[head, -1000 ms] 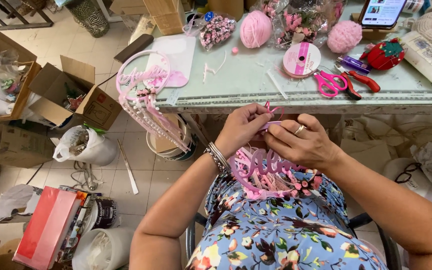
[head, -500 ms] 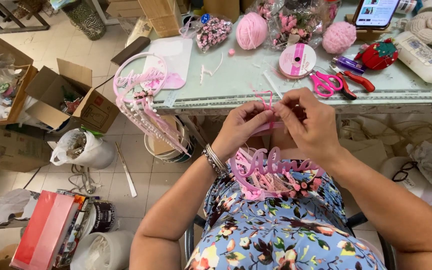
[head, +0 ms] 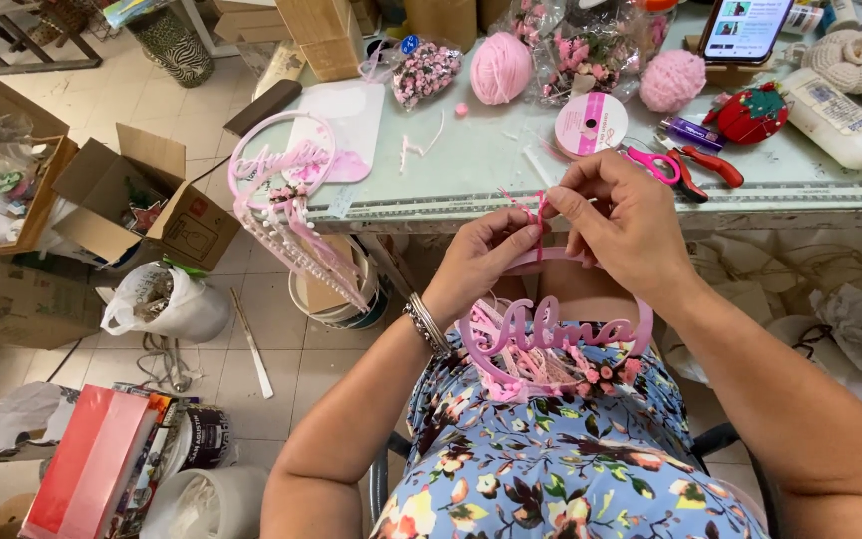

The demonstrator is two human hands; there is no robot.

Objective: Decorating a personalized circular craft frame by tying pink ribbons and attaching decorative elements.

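A pink hoop ornament (head: 551, 344) with raised cursive lettering and small pink flowers rests on my lap. My left hand (head: 486, 255) pinches the top of the hoop, where a thin pink ribbon (head: 534, 215) is tied. My right hand (head: 626, 220) holds the ribbon's ends just above the hoop, fingers closed on them. A second, similar pink hoop (head: 281, 175) with hanging ribbons and beads lies over the table's left front edge.
On the glass table (head: 471, 190) lie a ribbon spool (head: 591, 123), pink scissors (head: 655, 165), red pliers (head: 710, 165), pink yarn balls (head: 501, 68), a glue bottle (head: 840, 115) and a phone (head: 745, 25). Open cardboard boxes (head: 142, 200) and bags crowd the floor at left.
Both hands have lifted the hoop's top up toward the table edge. My right hand has risen above the left and pulls the ribbon ends upward.
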